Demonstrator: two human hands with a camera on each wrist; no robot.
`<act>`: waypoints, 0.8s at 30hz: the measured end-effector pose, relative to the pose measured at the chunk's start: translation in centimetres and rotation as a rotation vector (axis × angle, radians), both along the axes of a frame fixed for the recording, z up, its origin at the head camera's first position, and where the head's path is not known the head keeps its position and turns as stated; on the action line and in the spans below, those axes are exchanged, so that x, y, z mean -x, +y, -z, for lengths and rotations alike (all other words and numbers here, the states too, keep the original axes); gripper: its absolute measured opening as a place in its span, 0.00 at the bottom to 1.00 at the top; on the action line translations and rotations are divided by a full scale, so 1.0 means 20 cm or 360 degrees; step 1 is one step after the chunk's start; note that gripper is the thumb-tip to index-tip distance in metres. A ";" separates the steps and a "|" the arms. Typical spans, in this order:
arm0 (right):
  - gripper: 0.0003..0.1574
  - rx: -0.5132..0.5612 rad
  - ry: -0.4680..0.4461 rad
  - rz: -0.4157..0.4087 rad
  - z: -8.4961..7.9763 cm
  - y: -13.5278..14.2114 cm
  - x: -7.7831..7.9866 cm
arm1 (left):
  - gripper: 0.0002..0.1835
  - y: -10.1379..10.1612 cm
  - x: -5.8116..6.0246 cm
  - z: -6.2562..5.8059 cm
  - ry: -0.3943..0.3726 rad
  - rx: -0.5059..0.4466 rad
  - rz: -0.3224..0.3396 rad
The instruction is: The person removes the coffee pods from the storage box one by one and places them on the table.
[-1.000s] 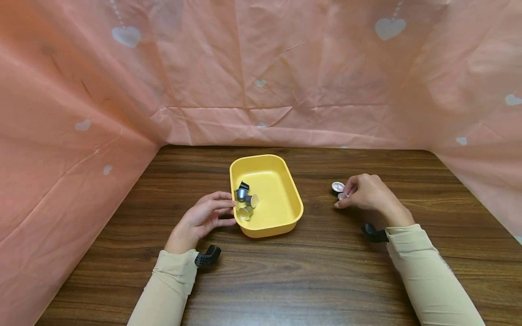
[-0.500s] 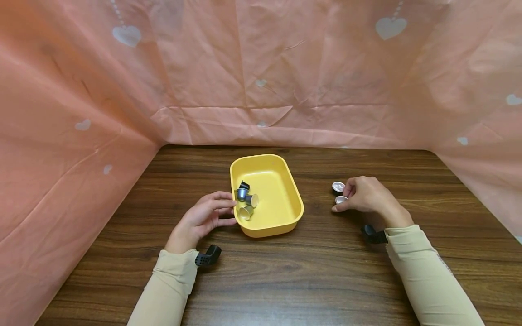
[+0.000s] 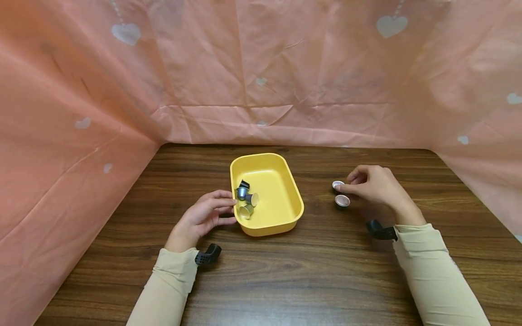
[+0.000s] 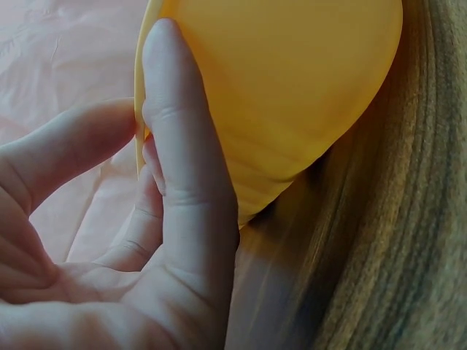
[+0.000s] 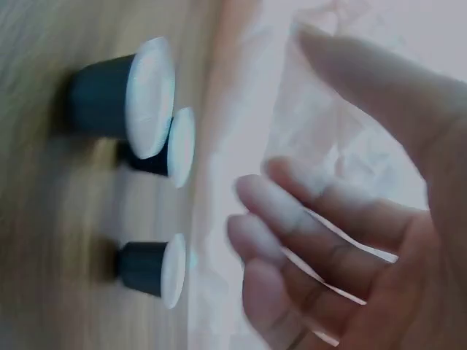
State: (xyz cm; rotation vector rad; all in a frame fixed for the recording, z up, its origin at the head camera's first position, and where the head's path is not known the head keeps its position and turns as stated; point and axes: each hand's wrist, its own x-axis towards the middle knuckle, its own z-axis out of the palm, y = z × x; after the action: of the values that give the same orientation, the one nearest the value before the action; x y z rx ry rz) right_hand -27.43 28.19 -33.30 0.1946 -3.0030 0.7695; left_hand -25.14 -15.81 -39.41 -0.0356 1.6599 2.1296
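Note:
My left hand holds the left wall of a yellow plastic bin; in the left wrist view its fingers lie on both sides of the rim. Small coffee capsules lie along that wall inside: a black one, a blue one, a dark one with a cream face and a gold one. My right hand hovers with thumb and fingers apart, holding nothing. Just left of it stand dark capsules with silver lids, a nearer one and a farther one. A third capsule shows in the right wrist view.
The brown wood-grain table carries everything. Pink cloth with white hearts hangs along the back and both sides. Each wrist wears a black strap mount, the left one being near the bin.
My right hand has let go of the nearer capsule after shifting it slightly towards me, then lifted away to the right with its fingers spread. The left hand and bin have stayed put.

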 end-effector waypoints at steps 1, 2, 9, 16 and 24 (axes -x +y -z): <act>0.35 0.0081 0.0016 0.0025 -0.01 0.01 0.00 | 0.12 0.00 0.00 0.00 0.0005 -0.0001 0.0006; 0.36 0.0182 0.0024 0.0049 -0.03 0.01 -0.01 | 0.11 0.00 0.00 0.00 0.0011 -0.0005 0.0008; 0.16 0.1375 0.0003 -0.0063 -0.08 0.06 -0.02 | 0.10 -0.01 0.00 0.00 0.0032 -0.0013 0.0032; 0.12 0.1299 0.0035 -0.0030 -0.07 0.03 -0.02 | 0.09 0.00 0.01 0.01 0.0037 -0.0005 0.0035; 0.19 0.1123 0.0037 -0.0045 -0.09 -0.09 -0.01 | 0.11 0.00 0.01 0.00 0.0025 -0.0008 0.0027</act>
State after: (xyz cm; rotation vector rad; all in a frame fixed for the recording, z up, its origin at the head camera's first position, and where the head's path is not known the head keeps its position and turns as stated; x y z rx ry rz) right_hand -27.22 26.29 -31.47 0.2099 -2.5045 1.7277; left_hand -25.27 -15.83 -39.42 -0.0033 1.6578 2.1271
